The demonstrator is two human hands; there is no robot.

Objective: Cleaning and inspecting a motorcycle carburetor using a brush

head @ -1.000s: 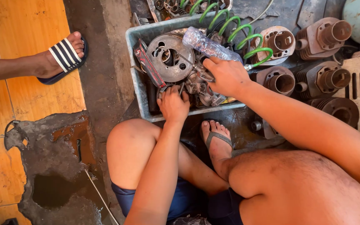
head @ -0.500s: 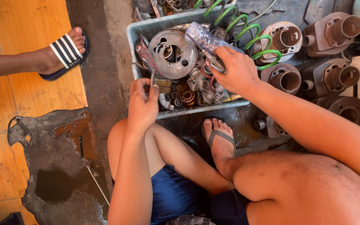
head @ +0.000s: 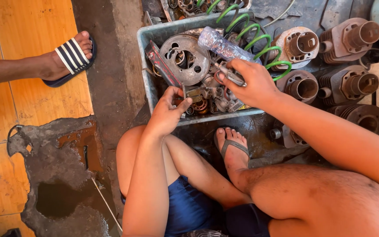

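Grimy floor, grey parts bin (head: 148,52) at twelve o'clock: my left hand (head: 168,112) pinched a small fitting (head: 184,93) for inspection; my right hand (head: 248,83) gripped a metal piece (head: 230,74).

Engine cylinders (head: 330,66) lie right of the crate (head: 148,57).

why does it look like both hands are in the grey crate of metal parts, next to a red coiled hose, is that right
Not quite: the coiled hose is green, not red, as the head view shows. Both the left hand and right hand are indeed in the grey crate of metal parts.
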